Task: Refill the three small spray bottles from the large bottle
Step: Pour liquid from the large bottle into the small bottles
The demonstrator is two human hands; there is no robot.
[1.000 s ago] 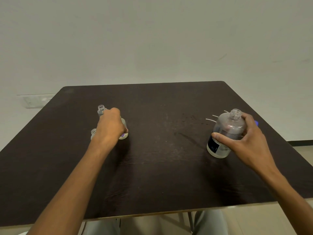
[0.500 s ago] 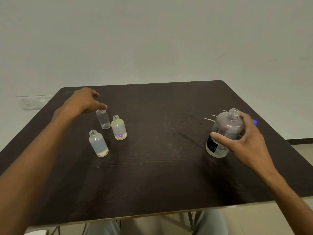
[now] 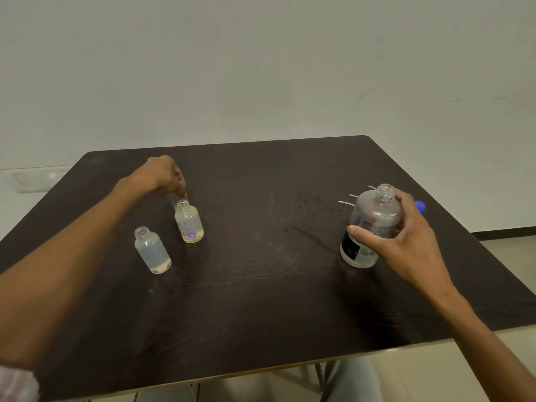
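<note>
Gripping the large bottle (image 3: 372,224) round its shoulder w/ thumb in front and fingers curled behind, the right hand (image 3: 406,242) holds it upright at the right side of the dark table (image 3: 261,314). Bottle's base appears to sit on the tabletop; its mouth is uncapped, a dark label shows low on its left face, and a little clear liquid sits at the bottom.

Left hand (image 3: 162,174) is at the far-left part of the table, fingers bent down over the third small bottle (image 3: 177,200), a clear one mostly hidden behind the hand and the bottle in front. Looks like a pinch on its top, but the grip itself is blurred, so can't tell for sure.

Just in front of that one stands the flower-print small bottle (image 3: 189,221), upright, open neck, yellowish tint, purple flower near its base. Nearer the person and to the left, apart from it, stands the frosted small bottle (image 3: 152,250), also upright and uncapped, w/ a bit of liquid at the bottom.

Behind the large bottle, three thin white tubes (image 3: 346,202) lie on the table, partly hidden. A blue cap (image 3: 421,206) lies just beyond the right hand's knuckles, near the right edge.

Pale wall at the back; person's knees in light trousers show below the near table edge.
</note>
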